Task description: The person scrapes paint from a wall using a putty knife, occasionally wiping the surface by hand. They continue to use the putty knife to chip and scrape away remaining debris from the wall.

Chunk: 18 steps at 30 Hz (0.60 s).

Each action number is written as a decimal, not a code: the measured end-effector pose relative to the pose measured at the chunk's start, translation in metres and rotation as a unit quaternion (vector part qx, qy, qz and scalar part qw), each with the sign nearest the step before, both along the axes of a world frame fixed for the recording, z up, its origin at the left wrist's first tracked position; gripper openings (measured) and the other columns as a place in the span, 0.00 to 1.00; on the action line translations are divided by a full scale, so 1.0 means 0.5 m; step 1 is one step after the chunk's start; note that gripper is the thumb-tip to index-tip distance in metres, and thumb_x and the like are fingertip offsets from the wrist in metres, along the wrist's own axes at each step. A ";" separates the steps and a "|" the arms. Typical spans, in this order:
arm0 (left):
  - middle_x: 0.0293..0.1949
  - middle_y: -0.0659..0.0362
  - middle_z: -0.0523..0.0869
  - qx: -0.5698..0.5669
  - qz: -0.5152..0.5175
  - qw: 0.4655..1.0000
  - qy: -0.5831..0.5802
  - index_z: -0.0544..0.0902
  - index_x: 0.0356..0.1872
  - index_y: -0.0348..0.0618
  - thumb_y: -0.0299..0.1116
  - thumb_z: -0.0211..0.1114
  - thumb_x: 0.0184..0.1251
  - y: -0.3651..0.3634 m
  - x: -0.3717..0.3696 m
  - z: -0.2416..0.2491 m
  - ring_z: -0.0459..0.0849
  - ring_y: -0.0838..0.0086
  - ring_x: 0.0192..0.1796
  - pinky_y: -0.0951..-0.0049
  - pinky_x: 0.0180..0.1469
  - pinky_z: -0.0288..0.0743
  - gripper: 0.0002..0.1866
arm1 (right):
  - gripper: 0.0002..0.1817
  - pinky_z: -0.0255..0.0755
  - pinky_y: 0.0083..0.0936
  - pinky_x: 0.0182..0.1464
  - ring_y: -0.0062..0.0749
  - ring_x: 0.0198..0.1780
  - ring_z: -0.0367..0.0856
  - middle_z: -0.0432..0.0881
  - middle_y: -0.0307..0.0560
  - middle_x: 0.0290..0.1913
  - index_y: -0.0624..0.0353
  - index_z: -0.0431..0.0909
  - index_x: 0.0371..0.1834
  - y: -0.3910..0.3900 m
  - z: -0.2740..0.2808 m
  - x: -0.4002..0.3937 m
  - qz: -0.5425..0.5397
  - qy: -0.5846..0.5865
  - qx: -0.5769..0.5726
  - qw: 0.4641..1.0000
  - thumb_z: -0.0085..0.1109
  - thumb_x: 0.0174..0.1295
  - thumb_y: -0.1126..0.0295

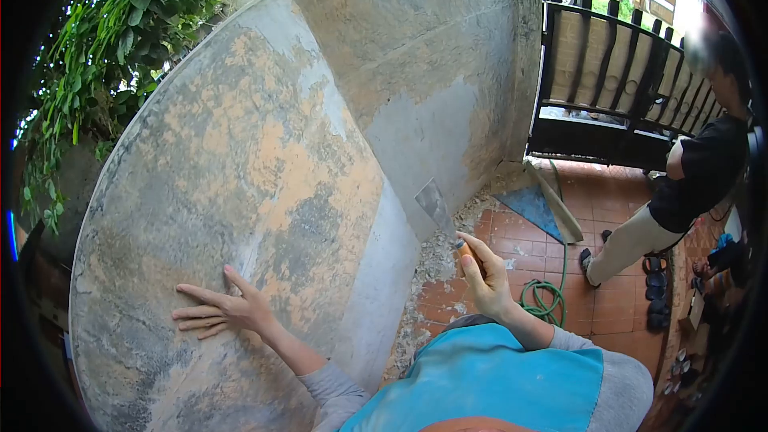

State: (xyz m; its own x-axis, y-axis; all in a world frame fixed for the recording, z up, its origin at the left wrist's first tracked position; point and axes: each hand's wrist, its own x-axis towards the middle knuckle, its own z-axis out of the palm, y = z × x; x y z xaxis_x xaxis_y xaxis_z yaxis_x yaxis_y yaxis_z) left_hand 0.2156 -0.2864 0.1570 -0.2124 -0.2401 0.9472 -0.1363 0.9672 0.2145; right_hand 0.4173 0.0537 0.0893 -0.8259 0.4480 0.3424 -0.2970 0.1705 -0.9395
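My left hand (pixel 232 310) lies flat with its fingers spread on the wall (pixel 216 144), whose surface is patchy grey and peach with the paint worn away. Wrapped round the orange-brown handle of a scraper (pixel 436 202) is my right hand (pixel 486 276). The scraper's flat grey blade points up and to the left, in front of the smooth grey lower part of the adjoining wall section (pixel 436 124). Pale flakes (pixel 436 260) lie along the foot of the wall, below the blade.
A person (pixel 696 160) in a dark top stands at the right, by a black slatted gate (pixel 616 72). On the tiled floor (pixel 520 248) lie a coiled green hose (pixel 544 302), a blue sheet (pixel 530 210), a board (pixel 554 200) and several sandals (pixel 656 296). Leafy plants (pixel 120 40) overhang the wall.
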 end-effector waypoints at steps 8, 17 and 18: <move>0.79 0.45 0.59 -0.020 -0.323 0.937 -0.129 0.74 0.71 0.44 0.49 0.59 0.76 0.196 -0.067 -0.032 0.46 0.47 0.83 0.36 0.78 0.43 0.29 | 0.23 0.72 0.30 0.41 0.30 0.36 0.79 0.82 0.49 0.37 0.65 0.74 0.70 0.090 0.033 -0.066 -0.035 -0.037 0.070 0.996 0.57 0.73 0.71; 0.59 0.47 0.82 0.289 -0.782 0.423 -0.355 0.74 0.66 0.31 0.60 0.43 0.82 0.461 -0.198 -0.107 0.78 0.58 0.66 0.56 0.69 0.68 0.37 | 0.23 0.72 0.32 0.40 0.36 0.34 0.79 0.81 0.49 0.36 0.65 0.75 0.68 0.147 0.070 -0.359 0.006 0.088 0.160 0.983 0.60 0.70 0.73; 0.59 0.46 0.82 0.279 -0.802 0.396 -0.350 0.73 0.67 0.30 0.63 0.42 0.81 0.482 -0.229 -0.090 0.79 0.58 0.66 0.56 0.69 0.68 0.39 | 0.23 0.72 0.29 0.41 0.32 0.36 0.78 0.81 0.48 0.37 0.66 0.74 0.69 0.158 0.075 -0.404 0.022 0.081 0.163 0.983 0.59 0.71 0.73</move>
State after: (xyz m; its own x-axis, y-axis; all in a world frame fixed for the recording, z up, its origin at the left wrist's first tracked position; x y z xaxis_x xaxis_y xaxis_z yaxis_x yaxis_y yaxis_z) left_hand 0.1010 -0.0453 0.1121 -0.6796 0.6045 0.4155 0.3413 -0.2409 0.9086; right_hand 0.2154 0.1327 0.1266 -0.7648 0.2570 0.5908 -0.4523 0.4387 -0.7765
